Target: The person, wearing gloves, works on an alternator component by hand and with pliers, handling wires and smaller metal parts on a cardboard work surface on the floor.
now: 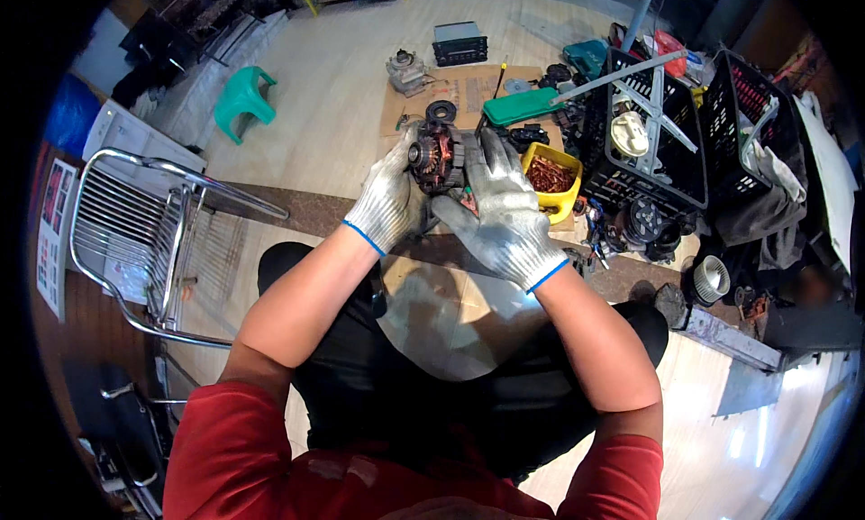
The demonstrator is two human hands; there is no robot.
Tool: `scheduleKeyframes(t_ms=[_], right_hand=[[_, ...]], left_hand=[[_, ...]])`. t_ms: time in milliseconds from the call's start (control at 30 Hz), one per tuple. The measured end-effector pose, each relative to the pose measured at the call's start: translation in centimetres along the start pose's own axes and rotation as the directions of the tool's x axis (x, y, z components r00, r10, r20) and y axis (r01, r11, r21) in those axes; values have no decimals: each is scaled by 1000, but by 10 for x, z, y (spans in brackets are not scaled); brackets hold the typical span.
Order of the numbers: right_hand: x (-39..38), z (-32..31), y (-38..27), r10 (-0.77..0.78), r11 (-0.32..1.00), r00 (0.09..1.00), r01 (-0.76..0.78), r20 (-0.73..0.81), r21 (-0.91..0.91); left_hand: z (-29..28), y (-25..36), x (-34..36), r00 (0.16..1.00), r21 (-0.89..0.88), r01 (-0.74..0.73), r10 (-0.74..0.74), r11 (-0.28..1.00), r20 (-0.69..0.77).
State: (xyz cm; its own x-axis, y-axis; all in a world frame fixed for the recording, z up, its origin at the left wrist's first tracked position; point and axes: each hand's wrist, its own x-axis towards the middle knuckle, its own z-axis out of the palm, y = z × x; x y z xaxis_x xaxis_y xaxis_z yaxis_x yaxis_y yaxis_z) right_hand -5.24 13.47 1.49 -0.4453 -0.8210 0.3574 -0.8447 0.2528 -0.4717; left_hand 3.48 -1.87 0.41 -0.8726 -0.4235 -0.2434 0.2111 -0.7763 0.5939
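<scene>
In front of me is an alternator (436, 162), a dark round part with copper windings and a toothed metal ring on its left side. My left hand (389, 191), in a grey-white work glove with a blue cuff, grips it from the left, its fingers partly hidden behind it. On the other side is my right hand (503, 205), gloved the same way. Its fingers stretch forward and its thumb is spread. The right palm lies close against the part; whether it bears any weight I cannot tell. A yellow container (560, 203) of copper scraps stands just right of my right fingers.
Flattened cardboard (459, 95) lies ahead, bearing a black ring (441, 113), a metal housing (407, 73) and a car radio (459, 44). A green-handled tool (523, 106) leans toward black crates (656, 176). Left are a metal chair (149, 236) and a green stool (243, 103).
</scene>
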Motion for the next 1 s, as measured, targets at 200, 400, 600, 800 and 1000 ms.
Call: scheduleKeyframes(t_ms=[200, 400, 600, 800, 1000], right_hand=[[-9, 12, 16, -41, 999, 999, 42, 22, -32], [-9, 21, 38, 73, 997, 991, -69, 111, -38], [-11, 61, 101, 263, 949, 901, -178, 345, -259], [-37, 127, 215, 579, 811, 542, -461, 608, -361], [-116, 139, 452, 622, 774, 725, -510, 296, -376]], left_hand=[[3, 3, -11, 998, 37, 18, -15, 999, -60], [2, 12, -16, 999, -25, 18, -19, 1000, -44], [-16, 14, -12, 993, -6, -98, 99, 995, 69], [-25, 15, -11, 988, -37, -137, 134, 990, -82], [-47, 3, 11, 912, 589, -367, 403, 720, 76]])
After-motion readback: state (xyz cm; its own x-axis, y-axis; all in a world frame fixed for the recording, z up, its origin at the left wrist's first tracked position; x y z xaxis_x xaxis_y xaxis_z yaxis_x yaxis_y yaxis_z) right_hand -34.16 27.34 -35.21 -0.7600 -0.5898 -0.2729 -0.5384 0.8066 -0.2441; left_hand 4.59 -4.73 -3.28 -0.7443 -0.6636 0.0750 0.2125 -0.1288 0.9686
